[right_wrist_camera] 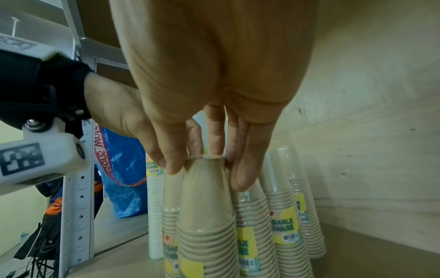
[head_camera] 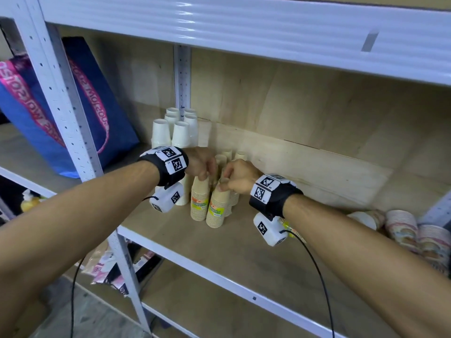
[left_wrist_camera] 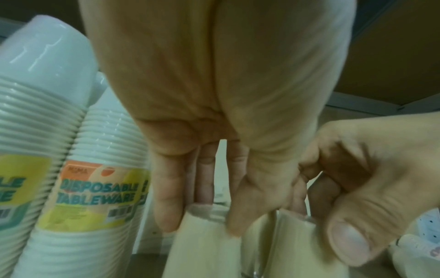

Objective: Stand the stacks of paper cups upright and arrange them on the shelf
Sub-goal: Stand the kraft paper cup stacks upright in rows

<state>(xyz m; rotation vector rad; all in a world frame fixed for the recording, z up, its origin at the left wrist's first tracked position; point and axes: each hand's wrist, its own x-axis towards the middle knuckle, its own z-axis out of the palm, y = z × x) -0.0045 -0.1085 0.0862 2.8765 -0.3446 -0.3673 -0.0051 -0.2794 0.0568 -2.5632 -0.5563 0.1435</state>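
Two beige paper cup stacks stand upright side by side on the shelf board (head_camera: 244,254). My left hand (head_camera: 203,175) pinches the top of the left beige stack (head_camera: 200,201) with thumb and fingers. My right hand (head_camera: 223,184) pinches the top of the right beige stack (head_camera: 218,208). In the left wrist view my left hand (left_wrist_camera: 200,222) sits on its stack (left_wrist_camera: 202,250), with the right hand (left_wrist_camera: 357,188) alongside. The right wrist view has my right hand (right_wrist_camera: 204,173) curled over its stack (right_wrist_camera: 207,216). More beige stacks (right_wrist_camera: 281,216) stand behind.
White cup stacks (head_camera: 170,132) stand upright at the back left. Patterned cup stacks (head_camera: 415,235) lie on their sides at the right end of the shelf. A blue bag (head_camera: 97,106) leans beyond the metal post (head_camera: 73,113). The upper shelf (head_camera: 244,25) hangs overhead.
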